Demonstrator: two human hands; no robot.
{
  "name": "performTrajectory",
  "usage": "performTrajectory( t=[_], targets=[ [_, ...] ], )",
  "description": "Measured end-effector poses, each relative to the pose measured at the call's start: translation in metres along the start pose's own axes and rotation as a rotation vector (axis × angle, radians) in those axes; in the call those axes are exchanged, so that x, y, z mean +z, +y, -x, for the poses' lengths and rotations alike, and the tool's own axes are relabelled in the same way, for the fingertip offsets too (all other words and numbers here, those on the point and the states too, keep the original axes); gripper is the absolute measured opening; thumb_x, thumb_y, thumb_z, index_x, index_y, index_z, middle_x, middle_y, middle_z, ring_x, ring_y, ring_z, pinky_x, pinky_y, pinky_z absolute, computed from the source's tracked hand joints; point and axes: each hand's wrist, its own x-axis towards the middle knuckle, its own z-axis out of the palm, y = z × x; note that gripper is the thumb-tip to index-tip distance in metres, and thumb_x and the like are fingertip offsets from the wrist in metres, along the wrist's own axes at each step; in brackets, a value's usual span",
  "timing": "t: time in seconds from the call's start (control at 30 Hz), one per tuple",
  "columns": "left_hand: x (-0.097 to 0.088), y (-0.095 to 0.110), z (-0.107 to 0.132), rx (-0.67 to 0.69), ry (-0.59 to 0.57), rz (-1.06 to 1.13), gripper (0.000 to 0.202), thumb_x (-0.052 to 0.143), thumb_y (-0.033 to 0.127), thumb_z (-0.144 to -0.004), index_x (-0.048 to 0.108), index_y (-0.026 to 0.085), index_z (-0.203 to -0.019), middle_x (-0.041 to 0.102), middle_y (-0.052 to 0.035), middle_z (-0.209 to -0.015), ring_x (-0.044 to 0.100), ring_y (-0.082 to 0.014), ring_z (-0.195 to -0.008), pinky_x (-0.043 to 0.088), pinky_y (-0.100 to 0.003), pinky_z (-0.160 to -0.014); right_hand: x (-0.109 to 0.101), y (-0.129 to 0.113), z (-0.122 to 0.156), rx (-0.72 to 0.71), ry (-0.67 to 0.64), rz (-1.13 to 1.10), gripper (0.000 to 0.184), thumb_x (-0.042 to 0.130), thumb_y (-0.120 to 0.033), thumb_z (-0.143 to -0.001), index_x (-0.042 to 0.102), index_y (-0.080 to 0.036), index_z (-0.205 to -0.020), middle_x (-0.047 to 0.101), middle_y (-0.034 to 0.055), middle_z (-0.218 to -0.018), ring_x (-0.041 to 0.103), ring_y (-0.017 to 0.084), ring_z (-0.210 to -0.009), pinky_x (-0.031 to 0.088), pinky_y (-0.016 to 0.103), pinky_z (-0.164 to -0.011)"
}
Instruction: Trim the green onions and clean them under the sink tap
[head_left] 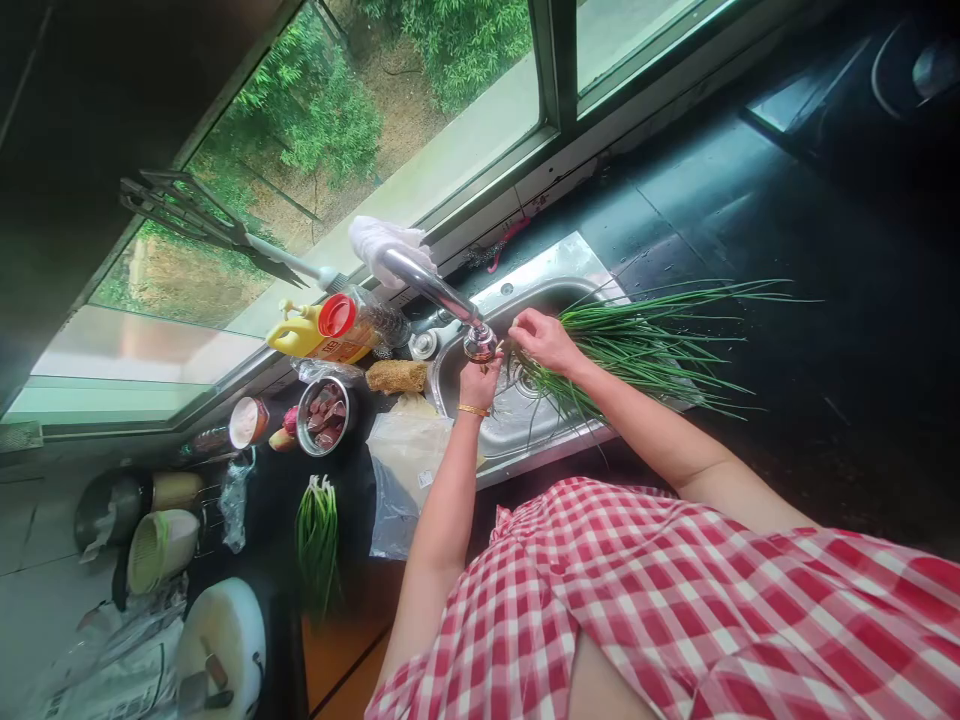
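A long bunch of green chives (645, 345) lies across the steel sink (525, 290), tips pointing right over the dark counter. My right hand (544, 340) is closed around the bunch near its root end. My left hand (478, 382), with a gold bracelet at the wrist, is curled just below the tap's spout (480, 345). Its fingers are pinched at the root ends of the bunch. I cannot see whether water is running.
A second bunch of chives (319, 530) lies on the counter at left. Near it are a metal bowl of reddish pieces (324, 415), a yellow bottle with a red cap (319, 330), a scouring pad (396, 376), plastic bags (409, 460) and a rice cooker (221, 640). A window runs behind the sink.
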Motion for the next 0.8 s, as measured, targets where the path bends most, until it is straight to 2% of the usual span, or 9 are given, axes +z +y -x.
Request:
performTrajectory(
  t=[0.1, 0.2, 0.3, 0.37, 0.47, 0.53, 0.6, 0.7, 0.8],
  targets=[
    [-0.001, -0.006, -0.001, -0.047, 0.037, 0.005, 0.016, 0.067, 0.028, -0.077, 0.072, 0.015, -0.086, 0.068, -0.002, -0.073, 0.06, -0.0132, -0.071, 0.046, -0.024, -0.073, 0.008, 0.011, 0.0, 0.082, 0.048, -0.157, 0.018, 0.053, -0.037, -0.079, 0.053, -0.02, -0.08, 0.056, -0.0002, -0.071, 0.05, 0.014, -0.066, 0.042, 0.029, -0.068],
    [0.0, -0.008, -0.005, -0.044, 0.053, 0.017, 0.018, 0.064, 0.031, -0.08, 0.071, 0.016, -0.087, 0.068, -0.0025, -0.075, 0.059, -0.0138, -0.073, 0.046, -0.025, -0.072, 0.027, 0.024, 0.008, 0.162, -0.035, -0.334, 0.021, 0.056, -0.039, -0.074, 0.052, -0.021, -0.085, 0.057, -0.001, -0.073, 0.053, 0.014, -0.067, 0.045, 0.029, -0.066],
    [0.005, -0.009, -0.005, -0.006, -0.025, 0.016, 0.02, 0.062, 0.034, -0.083, 0.068, 0.016, -0.078, 0.065, -0.0021, -0.07, 0.058, -0.0144, -0.073, 0.046, -0.025, -0.072, 0.045, 0.031, 0.017, 0.206, -0.072, -0.418, 0.023, 0.057, -0.042, -0.074, 0.052, -0.022, -0.083, 0.057, -0.0016, -0.073, 0.053, 0.014, -0.065, 0.046, 0.028, -0.063],
    [0.01, -0.01, -0.001, -0.011, -0.076, 0.003, 0.028, 0.06, 0.037, -0.084, 0.064, 0.016, -0.066, 0.06, -0.001, -0.06, 0.055, -0.0134, -0.064, 0.045, -0.025, -0.068, 0.052, 0.034, 0.019, 0.234, -0.026, -0.348, 0.022, 0.055, -0.043, -0.077, 0.051, -0.021, -0.076, 0.055, -0.0021, -0.068, 0.051, 0.013, -0.063, 0.044, 0.026, -0.061],
    [0.016, -0.013, 0.008, -0.08, -0.096, 0.031, 0.035, 0.062, 0.045, -0.082, 0.059, 0.017, -0.062, 0.047, 0.0028, -0.048, 0.044, -0.01, -0.05, 0.042, -0.024, -0.057, 0.051, 0.04, 0.013, 0.34, 0.03, -0.269, 0.03, 0.051, -0.043, -0.083, 0.046, -0.021, -0.064, 0.046, -0.0034, -0.055, 0.044, 0.011, -0.055, 0.038, 0.024, -0.053],
    [0.018, -0.014, 0.013, -0.172, -0.102, 0.131, 0.036, 0.064, 0.05, -0.079, 0.06, 0.016, -0.069, 0.043, 0.0054, -0.047, 0.04, -0.0079, -0.045, 0.039, -0.023, -0.052, 0.045, 0.044, 0.006, 0.479, 0.01, -0.4, 0.034, 0.05, -0.045, -0.086, 0.043, -0.021, -0.062, 0.037, -0.0058, -0.048, 0.036, 0.009, -0.046, 0.031, 0.022, -0.045],
    [0.019, -0.013, 0.015, -0.262, -0.116, 0.253, 0.04, 0.064, 0.054, -0.078, 0.06, 0.015, -0.076, 0.042, 0.0069, -0.047, 0.038, -0.0066, -0.044, 0.039, -0.023, -0.05, 0.038, 0.046, 0.002, 0.564, -0.008, -0.591, 0.031, 0.053, -0.046, -0.086, 0.047, -0.021, -0.068, 0.039, -0.0069, -0.048, 0.034, 0.007, -0.042, 0.029, 0.02, -0.041],
    [0.021, -0.009, 0.013, -0.311, -0.141, 0.349, 0.043, 0.061, 0.057, -0.079, 0.059, 0.014, -0.084, 0.043, 0.0072, -0.049, 0.041, -0.0064, -0.043, 0.04, -0.023, -0.049, 0.034, 0.045, 0.006, 0.493, -0.135, -0.724, 0.025, 0.065, -0.043, -0.08, 0.056, -0.019, -0.082, 0.057, -0.0036, -0.061, 0.049, 0.007, -0.05, 0.039, 0.018, -0.045],
    [0.026, -0.004, 0.007, -0.289, -0.197, 0.354, 0.039, 0.06, 0.053, -0.082, 0.06, 0.015, -0.093, 0.045, 0.0063, -0.05, 0.042, -0.0074, -0.043, 0.039, -0.023, -0.048, 0.04, 0.041, 0.013, 0.432, -0.303, -0.719, 0.032, 0.067, -0.049, -0.078, 0.058, -0.019, -0.084, 0.058, -0.0027, -0.057, 0.052, 0.011, -0.046, 0.042, 0.023, -0.043]
  ],
)
